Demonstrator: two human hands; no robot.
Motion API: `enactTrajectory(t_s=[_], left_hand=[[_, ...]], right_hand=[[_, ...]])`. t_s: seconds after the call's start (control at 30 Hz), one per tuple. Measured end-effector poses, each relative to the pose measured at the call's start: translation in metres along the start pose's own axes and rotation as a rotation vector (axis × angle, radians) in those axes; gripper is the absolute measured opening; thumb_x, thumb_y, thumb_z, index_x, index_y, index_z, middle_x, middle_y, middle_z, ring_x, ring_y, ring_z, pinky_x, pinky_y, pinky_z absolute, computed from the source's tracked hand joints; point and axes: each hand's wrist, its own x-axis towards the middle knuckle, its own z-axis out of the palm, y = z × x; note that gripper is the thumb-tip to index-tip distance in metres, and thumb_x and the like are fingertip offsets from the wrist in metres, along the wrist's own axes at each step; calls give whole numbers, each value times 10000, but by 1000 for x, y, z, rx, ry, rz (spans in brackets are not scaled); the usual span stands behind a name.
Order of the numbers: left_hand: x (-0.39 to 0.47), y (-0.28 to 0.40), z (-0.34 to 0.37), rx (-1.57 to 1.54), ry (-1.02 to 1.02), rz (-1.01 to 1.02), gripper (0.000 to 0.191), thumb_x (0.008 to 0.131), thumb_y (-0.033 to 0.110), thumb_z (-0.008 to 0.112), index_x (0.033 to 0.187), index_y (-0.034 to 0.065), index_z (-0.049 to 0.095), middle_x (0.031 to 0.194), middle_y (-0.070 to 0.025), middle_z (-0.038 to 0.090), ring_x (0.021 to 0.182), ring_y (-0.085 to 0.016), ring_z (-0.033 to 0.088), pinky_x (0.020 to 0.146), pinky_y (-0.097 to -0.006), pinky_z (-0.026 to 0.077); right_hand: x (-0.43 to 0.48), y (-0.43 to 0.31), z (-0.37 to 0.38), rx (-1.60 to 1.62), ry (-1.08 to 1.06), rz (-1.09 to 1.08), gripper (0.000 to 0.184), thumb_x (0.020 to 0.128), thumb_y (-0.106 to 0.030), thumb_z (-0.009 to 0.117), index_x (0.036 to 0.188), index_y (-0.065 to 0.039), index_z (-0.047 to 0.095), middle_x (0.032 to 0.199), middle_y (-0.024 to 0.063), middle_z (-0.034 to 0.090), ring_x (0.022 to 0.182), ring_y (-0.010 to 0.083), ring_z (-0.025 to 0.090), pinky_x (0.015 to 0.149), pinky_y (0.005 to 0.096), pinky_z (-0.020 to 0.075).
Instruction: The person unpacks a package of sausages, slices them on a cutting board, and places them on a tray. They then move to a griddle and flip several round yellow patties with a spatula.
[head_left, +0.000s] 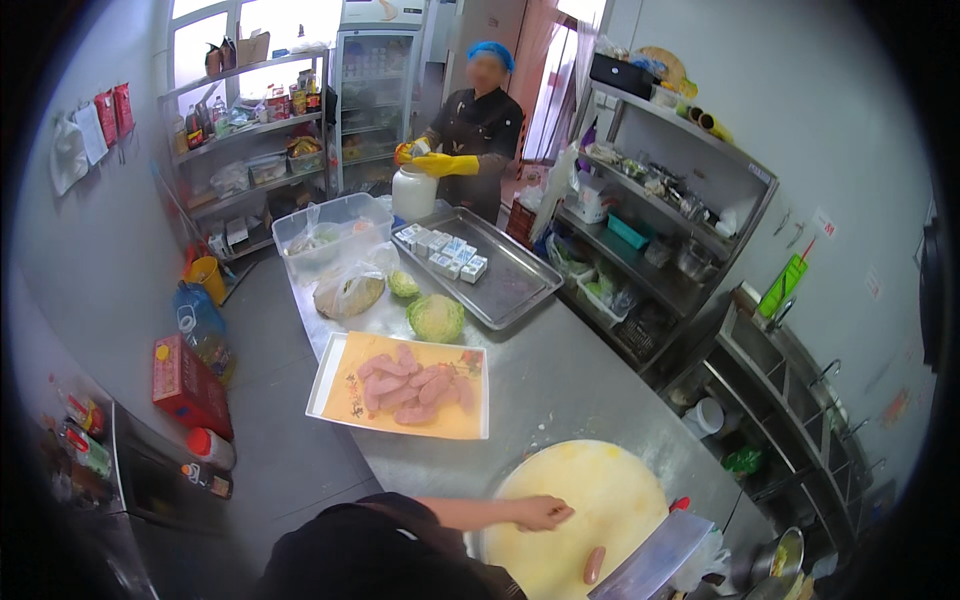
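My left hand (543, 513) is held over a round, pale yellow cutting board (577, 480), its fingers curled; whether anything small is between them cannot be told. My right hand is out of view. One sausage (595, 565) lies near the board's lower edge. Just right of it, a cleaver's broad blade (660, 551) slants over the board's rim, its handle not visible. Beyond the board, a white tray (321, 386) lined with orange printed paper holds several pale pink sausages (416, 386) in a pile.
Cabbages (436, 318), a clear plastic bin (334, 244) and a metal tray (517, 289) with small boxes (442, 253) stand farther along the steel table (525, 382). A person in yellow gloves (450, 165) handles something above a white jar (414, 193). A metal bowl (787, 551) is at lower right.
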Motion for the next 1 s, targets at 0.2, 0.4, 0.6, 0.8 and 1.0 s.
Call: enactTrajectory(t_s=[0.2,0.4,0.6,0.8,1.0], left_hand=[[-116,24,-209,696,583,-74,371,741,118,635,1112,121,635,1066,-145,593,1008,-330,557,854,-425,464],[-184,-16,-273,968,772,-62,387,791,185,606,1175,140,620,1192,-79,534,1165,-282,460,922,-446,398],[-172,-29,-264,1081,871,83,402,751,223,628,1140,120,624,1164,-88,564,1160,-276,495,927,-448,405],[-51,54,-137,570,445,450,264,764,108,577,1015,52,635,1076,-111,618,1073,-258,567,940,-409,447],[47,43,31,500,-161,910,281,846,106,526,1103,52,626,1241,-136,576,1228,-318,491,1017,-434,397]], right_hand=[[5,-19,0,-111,-57,49,525,944,-474,395,920,-9,640,689,164,637,644,337,606,649,429,474],[0,-66,26,260,-79,87,404,946,-380,444,809,-26,584,589,93,551,530,235,544,489,385,437],[-7,-103,21,212,-97,51,365,948,-336,455,816,-18,573,577,99,547,510,229,545,457,373,424],[-16,-108,-2,288,-3,-13,315,948,-286,477,804,-16,554,533,87,518,453,208,525,400,350,396],[-58,-41,-1,474,184,55,350,947,-237,505,667,-29,488,443,43,449,334,159,468,324,305,372]])
